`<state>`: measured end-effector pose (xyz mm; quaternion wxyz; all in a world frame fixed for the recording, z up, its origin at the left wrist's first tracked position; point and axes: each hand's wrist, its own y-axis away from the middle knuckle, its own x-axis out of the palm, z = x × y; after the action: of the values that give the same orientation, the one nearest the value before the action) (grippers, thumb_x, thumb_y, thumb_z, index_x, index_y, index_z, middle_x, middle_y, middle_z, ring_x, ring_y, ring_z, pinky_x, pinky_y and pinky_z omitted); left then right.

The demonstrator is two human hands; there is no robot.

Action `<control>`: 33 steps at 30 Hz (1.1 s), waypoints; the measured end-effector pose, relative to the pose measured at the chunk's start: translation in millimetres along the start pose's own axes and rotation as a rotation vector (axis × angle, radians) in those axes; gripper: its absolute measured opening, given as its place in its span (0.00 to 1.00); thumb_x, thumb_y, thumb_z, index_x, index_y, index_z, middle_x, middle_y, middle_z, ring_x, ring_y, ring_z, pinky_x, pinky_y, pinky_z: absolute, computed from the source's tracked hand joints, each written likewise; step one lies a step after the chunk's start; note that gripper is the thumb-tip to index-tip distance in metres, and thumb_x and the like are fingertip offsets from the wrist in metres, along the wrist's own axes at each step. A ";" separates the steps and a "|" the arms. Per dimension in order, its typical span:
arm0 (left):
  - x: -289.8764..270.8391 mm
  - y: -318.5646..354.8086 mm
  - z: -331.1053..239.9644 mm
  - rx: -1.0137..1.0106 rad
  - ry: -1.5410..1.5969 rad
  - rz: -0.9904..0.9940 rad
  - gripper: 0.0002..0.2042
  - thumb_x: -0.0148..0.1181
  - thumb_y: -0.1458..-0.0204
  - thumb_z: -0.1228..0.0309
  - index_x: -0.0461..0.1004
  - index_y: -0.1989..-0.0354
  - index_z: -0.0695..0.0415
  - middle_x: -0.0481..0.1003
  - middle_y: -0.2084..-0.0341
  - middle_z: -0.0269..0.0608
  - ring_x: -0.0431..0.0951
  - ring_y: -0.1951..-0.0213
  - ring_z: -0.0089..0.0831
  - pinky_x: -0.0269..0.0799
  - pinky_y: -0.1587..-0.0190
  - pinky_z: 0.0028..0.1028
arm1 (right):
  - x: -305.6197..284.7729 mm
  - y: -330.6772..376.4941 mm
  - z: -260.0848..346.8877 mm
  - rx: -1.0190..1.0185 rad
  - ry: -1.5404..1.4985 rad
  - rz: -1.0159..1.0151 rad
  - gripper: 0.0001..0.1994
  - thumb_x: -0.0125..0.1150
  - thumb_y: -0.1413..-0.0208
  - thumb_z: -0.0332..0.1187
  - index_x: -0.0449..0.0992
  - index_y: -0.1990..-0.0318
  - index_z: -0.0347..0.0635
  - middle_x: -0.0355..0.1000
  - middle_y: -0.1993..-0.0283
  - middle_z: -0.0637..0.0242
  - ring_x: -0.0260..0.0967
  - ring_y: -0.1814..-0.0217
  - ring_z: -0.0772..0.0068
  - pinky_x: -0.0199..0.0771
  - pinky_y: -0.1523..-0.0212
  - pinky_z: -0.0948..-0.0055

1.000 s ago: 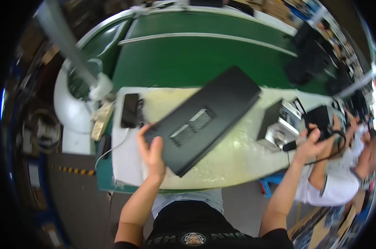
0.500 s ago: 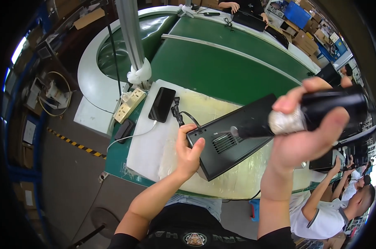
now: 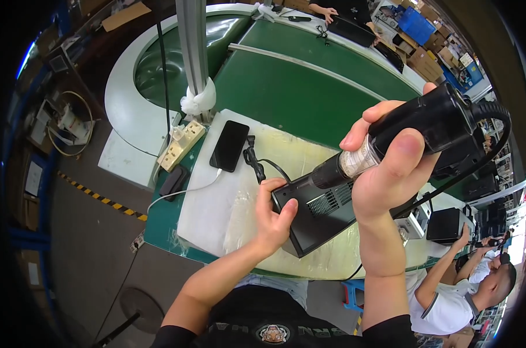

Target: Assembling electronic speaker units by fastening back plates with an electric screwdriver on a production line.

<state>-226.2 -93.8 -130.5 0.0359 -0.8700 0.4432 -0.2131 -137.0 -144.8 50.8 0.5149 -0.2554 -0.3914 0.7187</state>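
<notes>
My right hand [image 3: 384, 168] is wrapped round a black electric screwdriver [image 3: 416, 124] with a pale taped collar and a thick cable. Its dark nose slants down to the left, over the near left end of a flat black metal case [image 3: 315, 229] with a vent grille [image 3: 326, 201]. Whether the bit touches the case cannot be made out. My left hand [image 3: 276, 217] grips the case's left end, thumb on top and fingers round the far edge. Beyond that end lies a bundled black power cord [image 3: 253, 162], whose lead runs to the case.
A black phone [image 3: 230, 146] with a white cable lies left on the padded sheet. Past it are a power strip [image 3: 180, 148], a black adapter [image 3: 174, 181] and a metal post [image 3: 193, 52]. Beyond runs a green conveyor [image 3: 274, 90]. A co-worker [image 3: 448, 296] sits at right; another works across.
The screwdriver has come down and left, and its nose now stands at the case's left end. The case and my left hand have shifted slightly right in the picture.
</notes>
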 end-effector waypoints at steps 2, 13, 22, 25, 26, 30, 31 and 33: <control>-0.3 -1.7 3.2 0.022 -0.006 0.003 0.18 0.57 0.52 0.74 0.63 0.53 0.66 0.65 0.57 0.46 0.66 0.58 0.31 0.63 0.53 0.27 | 1.7 -0.2 -2.3 0.001 0.007 0.003 0.34 0.48 0.37 0.49 0.48 0.36 0.31 0.69 0.65 0.56 0.66 0.79 0.73 0.69 0.78 0.75; 0.2 4.1 3.3 -0.048 0.054 -0.022 0.20 0.58 0.52 0.71 0.64 0.51 0.62 0.67 0.59 0.38 0.67 0.62 0.23 0.63 0.57 0.22 | 9.0 2.7 -11.6 -0.003 -0.105 -0.001 0.25 0.50 0.37 0.44 0.56 0.43 0.34 0.71 0.66 0.54 0.67 0.80 0.72 0.69 0.78 0.76; -1.5 5.3 10.2 -0.081 -0.016 0.026 0.20 0.57 0.49 0.71 0.63 0.48 0.62 0.66 0.57 0.42 0.67 0.57 0.27 0.63 0.51 0.26 | -84.5 -10.5 49.7 -0.129 0.064 -0.234 0.27 0.50 0.39 0.45 0.53 0.41 0.35 0.72 0.65 0.50 0.67 0.81 0.67 0.71 0.79 0.70; -9.1 4.8 12.6 -0.072 -0.110 0.028 0.21 0.56 0.49 0.72 0.62 0.46 0.63 0.67 0.54 0.44 0.67 0.52 0.31 0.61 0.45 0.28 | -155.7 17.7 71.2 -0.128 0.501 -0.434 0.23 0.50 0.39 0.38 0.55 0.43 0.33 0.71 0.66 0.53 0.66 0.80 0.69 0.70 0.79 0.72; -10.1 4.3 9.6 -0.078 -0.085 0.023 0.21 0.56 0.49 0.73 0.63 0.46 0.64 0.67 0.53 0.44 0.66 0.51 0.32 0.60 0.44 0.28 | -180.9 34.4 64.3 -0.099 0.650 -0.485 0.22 0.49 0.39 0.35 0.55 0.43 0.32 0.71 0.67 0.54 0.66 0.80 0.71 0.69 0.79 0.73; -10.2 3.2 18.2 0.011 -0.106 0.007 0.18 0.52 0.45 0.71 0.64 0.46 0.62 0.68 0.52 0.42 0.68 0.53 0.28 0.62 0.47 0.25 | -276.9 98.6 44.3 0.061 0.999 -0.601 0.24 0.50 0.40 0.27 0.50 0.39 0.30 0.70 0.68 0.60 0.66 0.79 0.76 0.69 0.76 0.77; -9.0 2.6 14.9 0.007 -0.096 0.024 0.17 0.52 0.44 0.72 0.63 0.46 0.62 0.68 0.53 0.43 0.68 0.52 0.30 0.63 0.47 0.26 | -287.7 106.4 43.7 0.052 0.953 -0.637 0.21 0.52 0.41 0.28 0.53 0.43 0.32 0.70 0.67 0.60 0.67 0.78 0.77 0.70 0.75 0.78; -6.1 1.7 15.3 -0.020 -0.056 0.025 0.18 0.51 0.44 0.71 0.63 0.46 0.62 0.68 0.53 0.44 0.69 0.54 0.30 0.66 0.50 0.25 | -308.5 120.1 38.6 0.016 0.918 -0.698 0.20 0.54 0.41 0.29 0.54 0.46 0.34 0.71 0.64 0.59 0.68 0.76 0.77 0.72 0.73 0.79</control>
<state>-224.5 -91.9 -146.9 0.0423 -0.8702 0.4551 -0.1840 -126.9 -465.9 -37.7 0.8404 -0.3929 -0.1836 0.3249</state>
